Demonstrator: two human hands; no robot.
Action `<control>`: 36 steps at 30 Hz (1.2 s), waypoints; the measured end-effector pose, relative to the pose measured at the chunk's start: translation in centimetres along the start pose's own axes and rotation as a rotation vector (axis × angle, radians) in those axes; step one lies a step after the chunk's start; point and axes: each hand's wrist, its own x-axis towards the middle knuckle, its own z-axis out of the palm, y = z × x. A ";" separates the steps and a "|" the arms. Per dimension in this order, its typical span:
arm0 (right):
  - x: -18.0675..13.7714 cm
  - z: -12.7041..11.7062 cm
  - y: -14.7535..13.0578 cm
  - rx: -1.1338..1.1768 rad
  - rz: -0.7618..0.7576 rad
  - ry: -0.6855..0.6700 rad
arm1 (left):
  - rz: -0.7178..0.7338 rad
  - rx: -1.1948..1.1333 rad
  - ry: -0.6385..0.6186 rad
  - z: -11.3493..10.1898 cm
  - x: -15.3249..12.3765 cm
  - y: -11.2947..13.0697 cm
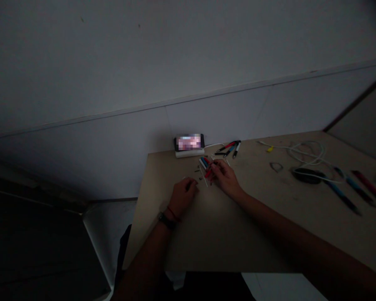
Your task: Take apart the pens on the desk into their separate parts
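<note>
My right hand [224, 177] reaches over a small group of pen parts, thumb and fingers pinched together. What sits in the pinch is too dark and small to name. Just under those fingers lie a red pen barrel [208, 172] and some blue and white barrels [203, 162]. A thin white refill [204, 176] lies at a slant between the hands, beside tiny dark pieces [197, 169]. To the left, my left hand [183, 193] rests on the table with curled fingers; whether they hold anything is hidden. A watch and a red cord circle that wrist.
A lit phone [189, 142] leans on a white stand [190, 154] by the wall. Several pens [229, 149] lie to its right. Farther right are a coiled white cable [310, 154], a dark oval object [307, 175] and larger-looking pens [341, 195]. The table's left edge is close to my left arm.
</note>
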 end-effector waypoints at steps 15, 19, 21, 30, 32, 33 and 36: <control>0.2 -0.2 0.2 -0.296 -0.140 0.093 | 0.034 -0.021 0.040 0.0 -0.2 0.2; 0.4 -0.5 1.1 -0.282 -0.137 0.091 | 0.024 -0.012 0.039 0.1 -0.1 0.1; 0.5 -0.6 1.5 -0.306 -0.154 0.088 | 0.030 0.004 0.043 0.1 -0.1 0.0; 0.4 -0.6 1.8 -0.419 -0.150 0.016 | 0.026 0.020 0.044 0.1 -0.1 -0.3; 0.4 -0.5 1.7 -0.411 -0.130 0.007 | 0.021 0.026 0.044 0.2 -0.1 -0.4; 0.4 -0.5 1.6 -0.408 -0.118 0.000 | 0.019 0.030 0.047 0.2 -0.1 -0.5; 0.3 -0.3 1.1 -0.412 -0.093 -0.007 | 0.026 0.027 0.060 0.3 0.0 -0.6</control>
